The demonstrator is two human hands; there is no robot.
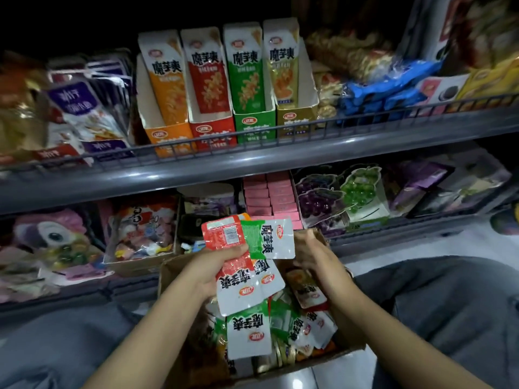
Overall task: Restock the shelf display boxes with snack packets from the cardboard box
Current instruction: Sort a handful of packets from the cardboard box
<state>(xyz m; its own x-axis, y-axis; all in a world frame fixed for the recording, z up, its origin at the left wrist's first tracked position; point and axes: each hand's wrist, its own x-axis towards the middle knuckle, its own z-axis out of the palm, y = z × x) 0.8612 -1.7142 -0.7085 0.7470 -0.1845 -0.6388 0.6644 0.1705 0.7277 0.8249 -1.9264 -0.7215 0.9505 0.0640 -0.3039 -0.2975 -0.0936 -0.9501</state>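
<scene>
Red and green konjac packets [247,248] fanned in the left hand [216,265], its grip pinching them above the cardboard box [168,273]. Right hand [311,248] reached in, grip unclear. Best sorted by colour before loading the display boxes [213,80] above.

Hands sorted snack packets over a cardboard box [168,272] below the shelves.

The left hand [216,265] gripped a fanned bunch of red and green packets [252,256]; the right hand [311,254], at 3 o'clock of it, reached into the box, its fingers hidden behind the packets. At 12 o'clock, four display boxes [233,88] stood side by side on the upper shelf [252,161].
</scene>
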